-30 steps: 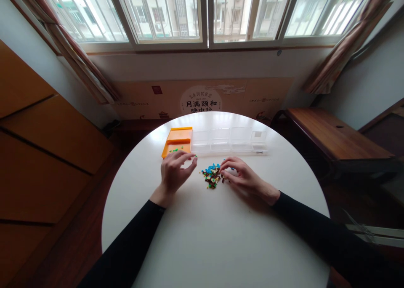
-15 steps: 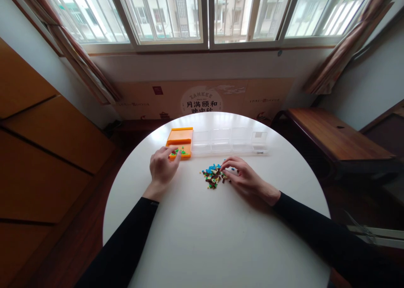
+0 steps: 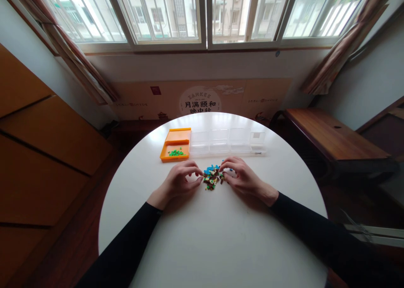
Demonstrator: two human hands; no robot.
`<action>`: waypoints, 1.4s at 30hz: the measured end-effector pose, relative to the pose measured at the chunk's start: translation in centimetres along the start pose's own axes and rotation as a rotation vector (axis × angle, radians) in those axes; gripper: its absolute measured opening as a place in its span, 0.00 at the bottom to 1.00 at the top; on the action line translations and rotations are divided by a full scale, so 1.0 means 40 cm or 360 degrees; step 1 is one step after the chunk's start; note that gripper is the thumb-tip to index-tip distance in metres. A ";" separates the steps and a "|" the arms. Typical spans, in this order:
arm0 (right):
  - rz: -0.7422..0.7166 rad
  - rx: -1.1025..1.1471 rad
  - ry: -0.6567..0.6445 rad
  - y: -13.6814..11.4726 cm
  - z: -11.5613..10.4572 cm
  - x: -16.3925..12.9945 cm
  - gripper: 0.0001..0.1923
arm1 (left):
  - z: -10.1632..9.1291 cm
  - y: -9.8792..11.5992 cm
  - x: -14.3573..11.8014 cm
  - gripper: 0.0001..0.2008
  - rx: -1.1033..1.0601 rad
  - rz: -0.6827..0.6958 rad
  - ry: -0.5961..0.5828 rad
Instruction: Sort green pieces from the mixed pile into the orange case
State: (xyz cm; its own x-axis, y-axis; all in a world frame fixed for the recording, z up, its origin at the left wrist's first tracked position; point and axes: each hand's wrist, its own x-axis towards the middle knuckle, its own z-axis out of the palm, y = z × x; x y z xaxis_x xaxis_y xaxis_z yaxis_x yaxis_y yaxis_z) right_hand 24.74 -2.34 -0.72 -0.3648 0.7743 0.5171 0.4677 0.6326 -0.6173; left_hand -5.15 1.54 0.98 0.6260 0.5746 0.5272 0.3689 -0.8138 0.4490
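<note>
Both hands are flanking the bead pile [image 3: 212, 177] at frame centre, left hand [image 3: 180, 182] and right hand [image 3: 241, 177] equally near, fingertips curled on its edges, any grasped piece indiscernible.

A round white bench [image 3: 214, 237] fills the lower middle of the frame. At its centre lies a small pile of tiny bricks [image 3: 212, 176] (blue, brown, green and yellow). The left hand [image 3: 179, 182] rests just left of the pile, its fingers [image 3: 196, 172] curled toward the pile's edge; the right hand [image 3: 241, 178] sits just right of it, fingertips at the bricks. Above them, an orange tray [image 3: 175, 147] holds a few green pieces [image 3: 176, 153], and a clear compartment box [image 3: 229, 141] lies beside it to the right. Windows [image 3: 202, 14] span the top.
</note>
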 end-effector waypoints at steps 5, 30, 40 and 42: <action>0.0023 -0.0004 0.0015 0.005 -0.003 0.005 0.11 | 0.010 -0.001 -0.002 0.04 -0.0074 -0.0010 -0.0092; 0.0077 0.0120 0.0000 0.011 -0.003 0.013 0.08 | 0.012 -0.005 0.003 0.04 -0.0056 -0.0064 -0.0141; 0.0110 0.0082 0.0001 0.012 -0.008 0.012 0.09 | 0.012 -0.001 0.010 0.05 -0.0027 -0.0055 -0.0151; 0.0094 0.0074 -0.0013 0.012 -0.009 0.014 0.09 | 0.014 -0.007 0.007 0.06 -0.0031 -0.0056 -0.0140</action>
State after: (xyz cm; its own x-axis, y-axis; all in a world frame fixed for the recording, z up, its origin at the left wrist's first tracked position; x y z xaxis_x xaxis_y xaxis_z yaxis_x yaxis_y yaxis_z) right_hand 25.04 -1.62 -0.53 -0.3440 0.8104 0.4742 0.4511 0.5856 -0.6735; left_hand -4.69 1.88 0.60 0.6712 0.5922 0.4460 0.3787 -0.7911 0.4804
